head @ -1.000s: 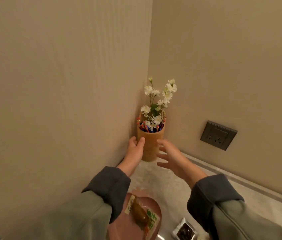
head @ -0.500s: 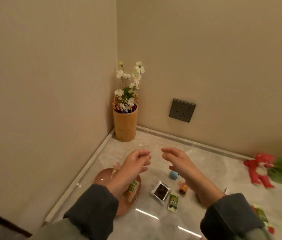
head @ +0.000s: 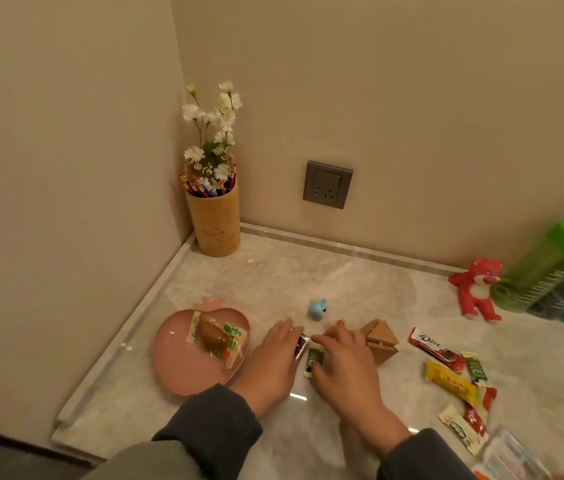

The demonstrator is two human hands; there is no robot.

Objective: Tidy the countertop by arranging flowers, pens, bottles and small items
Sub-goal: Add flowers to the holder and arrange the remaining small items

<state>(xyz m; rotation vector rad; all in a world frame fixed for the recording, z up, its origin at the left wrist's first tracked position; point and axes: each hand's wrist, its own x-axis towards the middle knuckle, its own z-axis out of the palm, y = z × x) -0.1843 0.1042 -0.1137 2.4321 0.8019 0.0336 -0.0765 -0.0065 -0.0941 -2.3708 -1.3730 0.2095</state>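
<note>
A bamboo holder (head: 217, 225) with pens and white flowers (head: 214, 133) stands in the counter's corner. Both hands are low on the marble countertop (head: 273, 271). My left hand (head: 271, 358) lies flat, its fingertips touching a small dark snack packet (head: 300, 344). My right hand (head: 342, 362) pinches a green packet (head: 313, 358) between thumb and forefinger. Its other fingers curl over a small orange thing (head: 340, 322), mostly hidden.
A pink strawberry-shaped plate (head: 173, 362) holding a wrapped snack (head: 216, 336) lies to the left. A blue figurine (head: 318, 308), cardboard house (head: 380, 341), Dove bar (head: 434, 348), several snack packets (head: 450, 379), red plush bear (head: 477, 292), bottles (head: 550, 268) and a wall socket (head: 327, 185) are nearby.
Both hands let go of the bamboo holder, drew back from the corner and came down onto the two packets in the counter's middle. The view dropped and widened.
</note>
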